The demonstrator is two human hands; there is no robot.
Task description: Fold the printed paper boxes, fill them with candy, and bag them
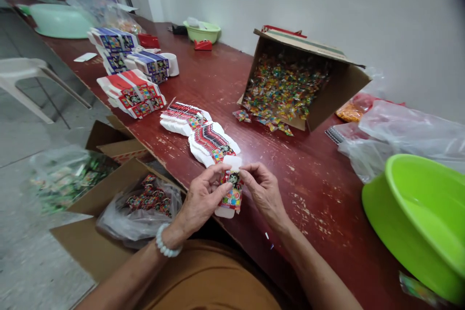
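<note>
Printed card, red with a cartoon figure and white end flaps, forms the small flat carton (230, 191) held between both hands at the near edge of the dark red table (319, 189). The left hand (201, 198), a white bead bracelet (165, 246) on its wrist, is curled around the carton's left side, thumb and fingertips pressed on it. The right hand (263, 191) pinches the carton's upper right edge with thumb and forefinger, the other fingers loosely bent.

Just beyond the hands lie two fanned piles of the same flat cartons (203, 131). Below the table edge on the left, an open cardboard box (90, 247) holds a clear plastic bag of small printed packets (148, 201). At the right, a bright green plastic basin (417, 223) sits tilted against another; I cannot tell what is in it. Behind it lie crumpled clear bags (407, 135).

Further back, a cardboard box tipped on its side (327, 87) spills many small colourful wrapped sweets (283, 89) onto the table. To the left stand bundled stacks of red cartons (132, 93) and blue cartons (127, 51). Far off sit a small green bowl (202, 32) and a pale green basin (58, 20).
</note>
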